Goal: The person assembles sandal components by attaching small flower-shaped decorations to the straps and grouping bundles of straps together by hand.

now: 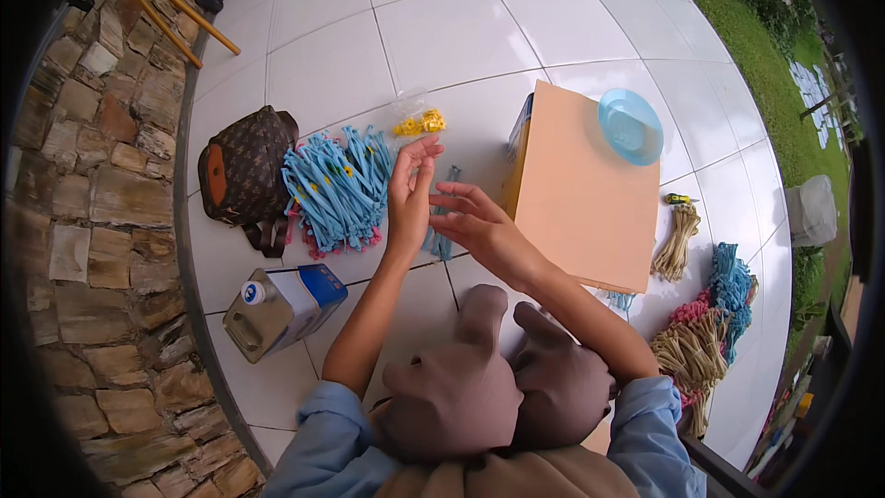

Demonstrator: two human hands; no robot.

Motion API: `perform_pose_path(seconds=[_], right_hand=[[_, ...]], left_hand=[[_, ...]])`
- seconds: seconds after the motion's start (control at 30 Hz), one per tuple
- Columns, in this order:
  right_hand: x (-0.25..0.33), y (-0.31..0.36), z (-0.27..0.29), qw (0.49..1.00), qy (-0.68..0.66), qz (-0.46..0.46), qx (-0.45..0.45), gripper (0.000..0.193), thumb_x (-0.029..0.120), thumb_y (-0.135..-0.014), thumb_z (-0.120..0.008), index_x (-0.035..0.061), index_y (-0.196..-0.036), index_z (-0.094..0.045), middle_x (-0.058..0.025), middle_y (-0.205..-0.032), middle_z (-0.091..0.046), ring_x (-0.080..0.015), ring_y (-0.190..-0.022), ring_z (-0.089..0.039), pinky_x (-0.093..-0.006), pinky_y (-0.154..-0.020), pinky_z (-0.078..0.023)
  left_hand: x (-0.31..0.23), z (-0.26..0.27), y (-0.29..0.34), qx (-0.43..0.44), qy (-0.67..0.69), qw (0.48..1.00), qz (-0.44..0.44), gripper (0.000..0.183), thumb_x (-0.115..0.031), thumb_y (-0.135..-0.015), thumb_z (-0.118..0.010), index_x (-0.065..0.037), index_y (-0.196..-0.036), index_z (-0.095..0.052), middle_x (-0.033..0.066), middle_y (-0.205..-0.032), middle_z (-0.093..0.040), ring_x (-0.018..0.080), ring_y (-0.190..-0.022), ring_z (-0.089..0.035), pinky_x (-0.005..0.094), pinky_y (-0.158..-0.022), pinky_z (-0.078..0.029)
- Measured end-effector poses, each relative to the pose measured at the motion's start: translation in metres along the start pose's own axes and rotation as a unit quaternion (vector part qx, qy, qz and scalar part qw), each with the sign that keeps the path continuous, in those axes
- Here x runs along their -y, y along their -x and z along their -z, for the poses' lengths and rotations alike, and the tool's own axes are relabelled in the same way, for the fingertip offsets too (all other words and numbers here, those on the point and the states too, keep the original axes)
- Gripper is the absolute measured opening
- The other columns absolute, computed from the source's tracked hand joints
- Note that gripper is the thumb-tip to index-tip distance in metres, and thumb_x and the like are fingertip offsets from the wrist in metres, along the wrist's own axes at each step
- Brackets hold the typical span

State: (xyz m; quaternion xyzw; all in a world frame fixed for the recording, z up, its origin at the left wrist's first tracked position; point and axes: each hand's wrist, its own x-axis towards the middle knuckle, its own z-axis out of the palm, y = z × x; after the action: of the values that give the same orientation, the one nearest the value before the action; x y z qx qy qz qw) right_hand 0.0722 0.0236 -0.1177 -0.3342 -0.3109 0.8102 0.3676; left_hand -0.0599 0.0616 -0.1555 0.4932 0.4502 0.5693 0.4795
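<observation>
My left hand [410, 177] is raised over the tiles, palm turned inward and fingers stretched out. Close beside it, my right hand [477, 224] has its fingers spread, their tips pointing toward the left wrist. I see nothing held in either hand. A few light-blue cords [449, 231] lie on the floor behind and below the hands, partly covered by them. Left of my left hand is a heap of knotted light-blue cords [336, 184] with pink ones underneath. Small yellow pieces [420, 123] in a clear plastic bag lie just beyond my left fingertips.
A box topped with a peach board [581, 194] stands at right, carrying a translucent blue bowl [631, 127]. Beyond are a yellow-black tool [680, 198], a beige cord bundle [678, 242] and mixed cords [701, 346]. At left are a brown backpack [247, 166], metal can [281, 314] and stone wall [111, 304].
</observation>
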Motion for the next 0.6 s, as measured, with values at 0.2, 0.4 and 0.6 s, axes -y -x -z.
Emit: perform_pose_path(seconds=[0.2,0.4,0.6], right_hand=[[0.115,0.142,0.041,0.901,0.145,0.367,-0.181,0.034,0.016,-0.091,-0.048,-0.0015,-0.12,-0.045,-0.0163,-0.1,-0.06,-0.0223,-0.091,-0.06,-0.0347,-0.087,-0.044],[0.056,0.231,0.178,0.762,0.054,0.425,-0.486,0.024,0.008,-0.088,-0.048,-0.0008,-0.111,-0.049,-0.0101,-0.091,-0.061,-0.0148,-0.082,-0.058,-0.0272,-0.079,-0.045],[-0.094,0.235,0.294,0.727,0.112,0.205,-0.645,0.026,0.003,-0.084,-0.051,0.0006,-0.109,-0.05,-0.0095,-0.088,-0.06,-0.0164,-0.076,-0.059,-0.0285,-0.072,-0.048]], left_hand=[[-0.116,-0.099,-0.01,0.227,0.021,0.969,-0.094,0.024,-0.021,-0.094,-0.045,-0.003,-0.107,-0.054,0.0031,-0.096,-0.056,0.0106,-0.093,-0.051,0.0275,-0.087,-0.038],[-0.072,-0.255,0.05,0.587,-0.048,0.808,0.028,0.022,-0.019,-0.09,-0.052,-0.005,-0.108,-0.054,0.0087,-0.095,-0.063,0.0155,-0.089,-0.06,0.0299,-0.079,-0.046],[0.126,-0.318,0.175,0.546,-0.134,0.818,0.122,0.022,-0.005,-0.086,-0.047,0.0,-0.107,-0.051,0.0146,-0.105,-0.056,0.0237,-0.091,-0.057,0.0342,-0.08,-0.046]])
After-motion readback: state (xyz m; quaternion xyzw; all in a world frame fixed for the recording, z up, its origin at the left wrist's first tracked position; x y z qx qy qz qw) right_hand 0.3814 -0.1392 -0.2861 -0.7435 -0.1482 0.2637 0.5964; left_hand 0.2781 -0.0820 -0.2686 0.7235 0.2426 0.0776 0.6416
